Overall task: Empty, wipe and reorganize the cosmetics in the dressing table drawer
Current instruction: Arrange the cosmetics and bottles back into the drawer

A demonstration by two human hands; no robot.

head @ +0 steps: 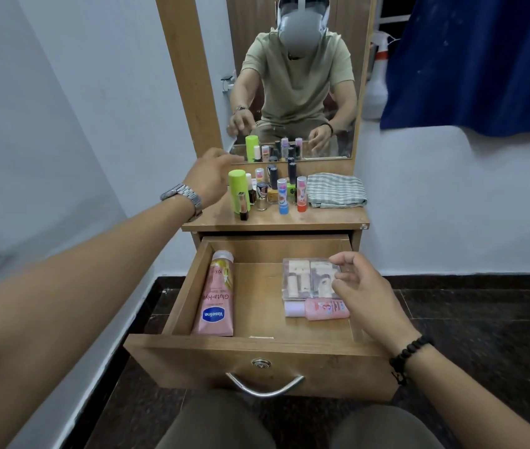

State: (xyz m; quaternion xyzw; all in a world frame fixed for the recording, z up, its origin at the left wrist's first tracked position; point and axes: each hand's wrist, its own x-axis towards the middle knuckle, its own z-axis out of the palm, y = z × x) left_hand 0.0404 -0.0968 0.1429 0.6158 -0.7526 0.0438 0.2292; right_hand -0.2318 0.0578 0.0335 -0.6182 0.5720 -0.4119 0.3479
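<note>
Drawer (pixel 257 354) is sitting pulled out at lower centre of the frame. Inside: pink Vaseline tube (pixel 216 296) lying along the left wall, clear compartment case (pixel 310 278) at right rear, small pink bottle (pixel 320 309) lying just in front of it, touching. My right hand (pixel 365 298) is hovering over the case's right edge, fingers loosely curled and spread, holding nothing; can't tell if the fingertips are touching the case. My left hand (pixel 210 175) is reaching at mid-left toward the surface (pixel 322 217), fingers relaxed, gripping nothing, just beside the green cylinder (pixel 238 189). Cluster of small cosmetics (pixel 276 189) is standing upright at centre, folded checked cloth (pixel 336 191) lying to its right.
</note>
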